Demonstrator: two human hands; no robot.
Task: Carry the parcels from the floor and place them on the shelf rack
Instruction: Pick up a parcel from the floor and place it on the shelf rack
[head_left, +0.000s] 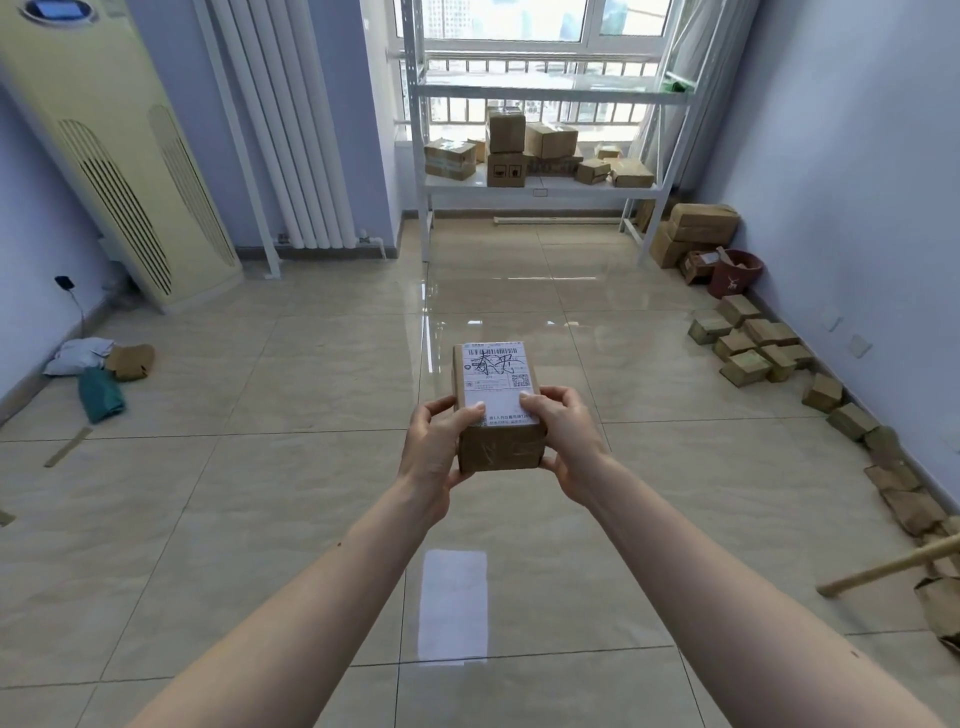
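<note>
A small brown cardboard parcel with a white shipping label on top is held out in front of me, above the tiled floor. My left hand grips its left side and my right hand grips its right side, thumbs on the label. Straight ahead by the window stands the white metal shelf rack. Its lower shelf carries several brown parcels; the shelf above it looks bare. More small parcels lie on the floor along the right wall.
A tall cream air conditioner leans at the left, beside a white radiator. Soft mail bags lie by the left wall. Stacked boxes and a dark red bucket sit near the rack's right leg. A wooden handle pokes in at right.
</note>
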